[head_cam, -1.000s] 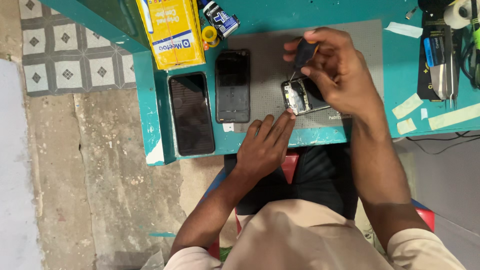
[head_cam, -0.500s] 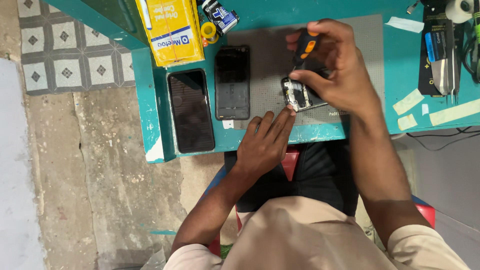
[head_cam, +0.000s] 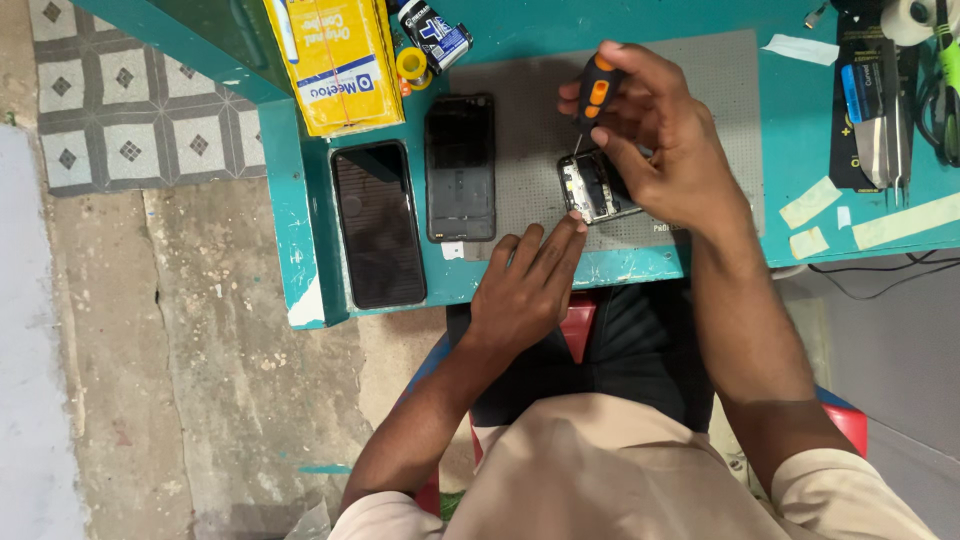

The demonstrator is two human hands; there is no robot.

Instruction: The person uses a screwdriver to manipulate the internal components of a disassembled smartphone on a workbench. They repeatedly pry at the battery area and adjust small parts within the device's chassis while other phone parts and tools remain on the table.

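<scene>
The opened phone (head_cam: 598, 186) (back off, its metal and dark innards bare) lies on the grey mat (head_cam: 720, 90) near the table's near edge. The right hand (head_cam: 660, 140) pinches an orange-and-black screwdriver (head_cam: 592, 95) over it, while the left hand (head_cam: 525, 285), fingers loosely together, presses a fingertip on its near corner.

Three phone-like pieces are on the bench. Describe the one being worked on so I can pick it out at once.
Start at the grey work mat on the teal table. Near its front edge lies the opened phone, the left hand steadying its corner and the right hand holding an orange-and-black screwdriver over it. Unlike the two plain dark slabs to its left, its insides are exposed.
</scene>
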